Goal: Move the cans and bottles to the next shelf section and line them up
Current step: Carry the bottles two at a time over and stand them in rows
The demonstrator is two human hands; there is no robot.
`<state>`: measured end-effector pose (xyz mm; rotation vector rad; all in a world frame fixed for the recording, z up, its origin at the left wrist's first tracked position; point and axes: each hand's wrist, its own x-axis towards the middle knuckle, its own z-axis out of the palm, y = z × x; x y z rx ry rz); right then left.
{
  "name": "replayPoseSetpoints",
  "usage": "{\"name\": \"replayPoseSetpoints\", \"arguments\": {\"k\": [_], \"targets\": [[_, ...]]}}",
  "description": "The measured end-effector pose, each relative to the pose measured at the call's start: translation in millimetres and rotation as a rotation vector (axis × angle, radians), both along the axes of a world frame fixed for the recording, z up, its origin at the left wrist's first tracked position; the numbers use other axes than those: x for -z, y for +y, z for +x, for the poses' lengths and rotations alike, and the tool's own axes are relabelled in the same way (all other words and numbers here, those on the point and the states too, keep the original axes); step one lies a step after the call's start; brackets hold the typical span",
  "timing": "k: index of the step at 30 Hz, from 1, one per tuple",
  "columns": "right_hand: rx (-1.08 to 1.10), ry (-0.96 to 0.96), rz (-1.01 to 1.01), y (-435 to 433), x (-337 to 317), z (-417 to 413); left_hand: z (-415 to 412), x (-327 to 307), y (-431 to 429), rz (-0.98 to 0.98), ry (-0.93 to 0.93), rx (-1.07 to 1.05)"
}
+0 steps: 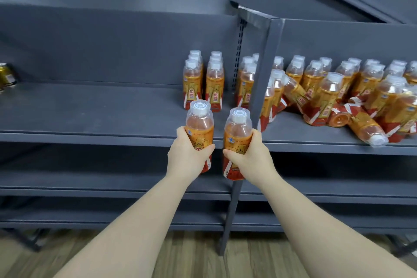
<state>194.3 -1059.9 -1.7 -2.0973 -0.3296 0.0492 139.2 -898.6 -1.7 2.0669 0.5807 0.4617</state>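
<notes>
Left hand: The left hand (187,153) was closed round the label band of a clear plastic bottle of orange drink with a white cap (199,124).
Right hand: The right hand (250,156) was clamped likewise on a second bottle of the same kind (237,133).
Location: Both were held in the air just before the front edge of the dark grey metal shelf (90,108), just beside each other, near the grey upright post (259,79).
Axis: Each long axis was kept near vertical, caps uppermost and tipped slightly towards the shelf back.
Destination: Two upright files of matching bottles (204,83) were recorded at the right end of the left section.
Source: A crowded group of bottles (338,95) was noted in the right section. Several lay on their sides, including a toppled bottle (365,128) with its cap towards the front edge.
Other stock: A gold metal can (6,74) was partly seen at the far left.
Risk, placement: The standing files could probably be knocked over if a bottle were set down tilted or pushed against them.
Risk, grip: With both hands occupied, a slipping bottle could not readily be caught.
Risk, source: The toppled bottle might roll off the edge if the group were disturbed.
</notes>
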Motion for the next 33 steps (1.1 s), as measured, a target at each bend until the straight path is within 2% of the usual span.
{"name": "replayPoseSetpoints", "arguments": {"k": [12,27,33], "targets": [[-0.006,-0.080,0.085,63.0,-21.3,43.6,24.8,-18.9,57.7,0.029,-0.014,-0.104],[0.012,-0.022,0.058,83.7,-10.0,113.1,90.1,-18.1,62.9,0.083,0.061,-0.171],[0.011,-0.021,0.058,91.1,-8.6,130.5,110.5,-15.3,75.2,0.047,0.042,-0.150]]}}
